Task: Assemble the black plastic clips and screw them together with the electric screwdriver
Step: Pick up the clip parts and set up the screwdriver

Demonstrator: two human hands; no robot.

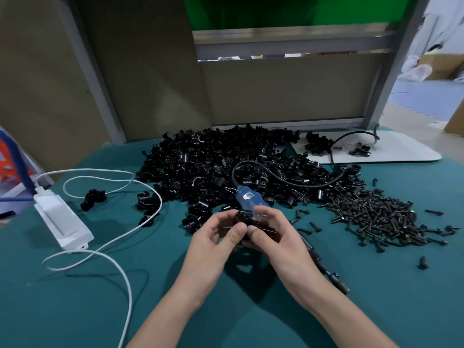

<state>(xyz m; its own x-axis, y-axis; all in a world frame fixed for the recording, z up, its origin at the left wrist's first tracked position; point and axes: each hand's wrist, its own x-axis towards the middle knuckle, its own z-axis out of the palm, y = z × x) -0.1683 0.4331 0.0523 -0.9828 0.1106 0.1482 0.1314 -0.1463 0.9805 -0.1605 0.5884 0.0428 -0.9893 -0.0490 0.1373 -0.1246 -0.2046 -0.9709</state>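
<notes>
My left hand (216,237) and my right hand (273,234) meet above the green table, both gripping black plastic clip pieces (244,217) between thumbs and fingers. Under my right hand lies the electric screwdriver, its blue body (248,199) pointing away from me and its black bit end (326,270) sticking out to the right of my wrist. A large heap of black clips (226,164) fills the table beyond my hands. To the right spreads a pile of dark screws (376,217).
A white power adapter (62,222) with looping white cables (110,249) lies at the left. Loose clips (93,197) sit near it. A white tray (376,149) at the back right holds a few clips and a black cable. A grey frame stands behind.
</notes>
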